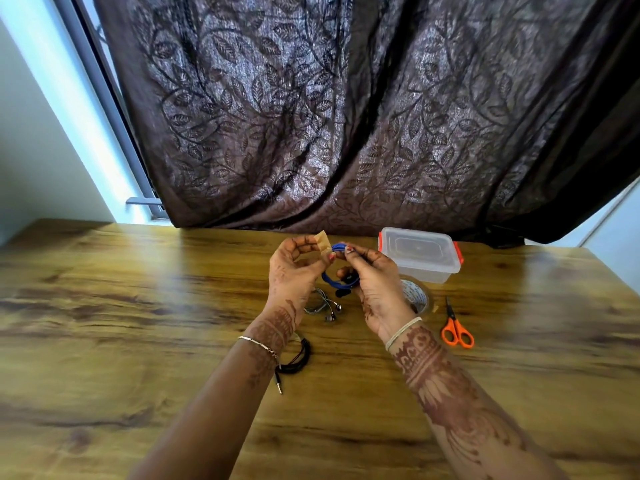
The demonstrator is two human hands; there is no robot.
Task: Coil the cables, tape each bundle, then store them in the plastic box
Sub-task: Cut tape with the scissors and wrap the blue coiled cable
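Observation:
My right hand (372, 278) grips a coiled blue cable (334, 263) above the wooden table. My left hand (294, 268) pinches a strip of brown tape (323, 242) against the top of that coil. Below the hands a grey earphone cable (323, 306) lies on the table, and a black coiled cable (298, 358) with a jack plug lies under my left wrist. The clear plastic box (420, 254) with orange clips stands lidded behind my right hand. A roll of tape (417, 296) lies partly hidden by my right hand.
Orange-handled scissors (457, 329) lie to the right of the tape roll. A dark patterned curtain (346, 116) hangs behind the table's far edge. The wooden table (138, 306) stretches wide on both sides.

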